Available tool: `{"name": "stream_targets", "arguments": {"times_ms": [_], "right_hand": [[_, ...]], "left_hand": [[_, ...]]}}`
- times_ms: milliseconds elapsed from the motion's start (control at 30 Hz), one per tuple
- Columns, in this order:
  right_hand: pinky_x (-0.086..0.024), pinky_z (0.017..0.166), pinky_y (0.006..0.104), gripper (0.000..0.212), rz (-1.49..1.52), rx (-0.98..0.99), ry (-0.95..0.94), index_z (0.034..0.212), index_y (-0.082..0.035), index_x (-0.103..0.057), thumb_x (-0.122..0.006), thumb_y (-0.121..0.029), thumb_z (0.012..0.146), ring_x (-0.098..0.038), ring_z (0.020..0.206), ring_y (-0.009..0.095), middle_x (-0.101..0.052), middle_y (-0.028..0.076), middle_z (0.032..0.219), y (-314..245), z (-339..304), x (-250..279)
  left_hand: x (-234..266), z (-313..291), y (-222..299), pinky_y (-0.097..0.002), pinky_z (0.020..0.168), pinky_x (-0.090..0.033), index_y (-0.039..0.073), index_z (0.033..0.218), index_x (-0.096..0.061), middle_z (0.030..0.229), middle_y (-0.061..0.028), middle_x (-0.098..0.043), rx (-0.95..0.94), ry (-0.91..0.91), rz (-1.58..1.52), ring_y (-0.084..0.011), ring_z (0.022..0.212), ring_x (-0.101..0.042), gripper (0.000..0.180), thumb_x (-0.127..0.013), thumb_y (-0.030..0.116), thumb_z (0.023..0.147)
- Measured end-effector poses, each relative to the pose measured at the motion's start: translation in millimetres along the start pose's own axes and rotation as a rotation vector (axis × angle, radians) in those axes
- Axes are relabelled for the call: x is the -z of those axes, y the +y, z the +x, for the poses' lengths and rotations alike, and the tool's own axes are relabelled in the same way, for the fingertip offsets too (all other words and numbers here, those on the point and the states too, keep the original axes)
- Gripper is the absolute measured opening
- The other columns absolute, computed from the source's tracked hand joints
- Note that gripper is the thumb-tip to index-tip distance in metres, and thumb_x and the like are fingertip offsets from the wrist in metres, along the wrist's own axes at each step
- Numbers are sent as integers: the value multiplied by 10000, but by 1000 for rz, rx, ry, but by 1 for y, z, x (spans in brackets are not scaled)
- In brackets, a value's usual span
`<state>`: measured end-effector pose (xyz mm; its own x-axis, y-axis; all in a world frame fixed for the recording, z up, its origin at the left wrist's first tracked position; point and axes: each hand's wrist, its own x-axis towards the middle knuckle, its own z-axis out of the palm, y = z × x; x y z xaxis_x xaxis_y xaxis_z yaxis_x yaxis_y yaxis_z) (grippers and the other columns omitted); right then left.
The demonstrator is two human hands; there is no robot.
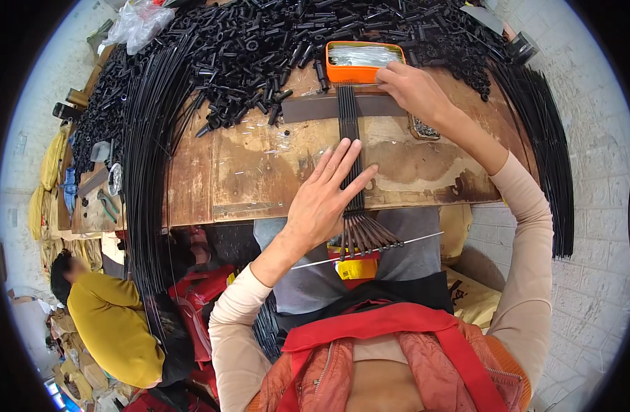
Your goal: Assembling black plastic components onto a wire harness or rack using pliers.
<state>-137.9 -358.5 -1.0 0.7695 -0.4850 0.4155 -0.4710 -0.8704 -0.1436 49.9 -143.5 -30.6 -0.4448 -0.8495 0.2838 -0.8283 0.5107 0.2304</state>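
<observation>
A flat row of thin black rods (348,113), which look like umbrella ribs, runs from the middle of the table over its near edge. My left hand (318,202) lies on the row with fingers stretched out, pressing from above. Beyond the table edge the rods' near ends fan out along a thin straight wire (422,238) above my lap. My right hand (414,89) is at the right front corner of an orange box (356,77) with thin clear or silvery strands in it. Its fingertips are pinched together; whatever they hold is too small to make out.
Heaped black tubular parts (260,48) cover the table's back. Bundles of long black rods hang over the left (146,151) and right (552,158) sides. A dark flat strip (308,108) crosses under the row. Green-handled pliers (107,204) lie left. Another person (112,326) sits lower left.
</observation>
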Motion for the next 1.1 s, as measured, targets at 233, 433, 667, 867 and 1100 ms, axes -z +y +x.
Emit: {"name": "stream_targets", "arguments": {"times_ms": [233,433,667,867,1100], "right_hand": [[-523,710,411,103,30,95,34,915,-33,-638,-607,-104,846,-639,828,328,-636,113,898,9,2,-5],[-530,708,388,138,26,116,90,952,-45,-667,-613,-70,828,-647,813,301,-651,89,889,13,6,-7],[-526,757,378,147,110,183,73,980,-55,-674,-618,-101,852,-647,846,296,-656,94,899,10,11,-15],[-517,787,388,171,14,51,106,999,-39,-673,-625,-123,857,-645,901,308,-661,127,931,18,42,-8],[-514,791,389,181,22,-202,-166,929,17,-699,-617,-119,843,-644,856,339,-668,176,885,46,67,-4]], "left_hand": [[0,2,2,-463,1148,-280,232,1431,-436,1545,-158,-271,3,-14,92,-336,1431,-262,726,-584,41,747],[1,2,4,-462,1147,-284,236,1432,-435,1547,-146,-273,45,0,-38,-328,1433,-262,749,-551,-20,738],[1,2,3,-457,1146,-287,226,1422,-450,1544,-152,-277,31,20,-11,-330,1432,-264,741,-548,-21,730],[4,1,4,-455,1148,-287,221,1415,-458,1542,-156,-281,29,12,2,-332,1430,-268,735,-549,-24,728],[9,-3,7,-451,1147,-296,155,1397,-480,1527,-178,-305,-25,14,-65,-341,1417,-294,759,-567,-37,668]]}}
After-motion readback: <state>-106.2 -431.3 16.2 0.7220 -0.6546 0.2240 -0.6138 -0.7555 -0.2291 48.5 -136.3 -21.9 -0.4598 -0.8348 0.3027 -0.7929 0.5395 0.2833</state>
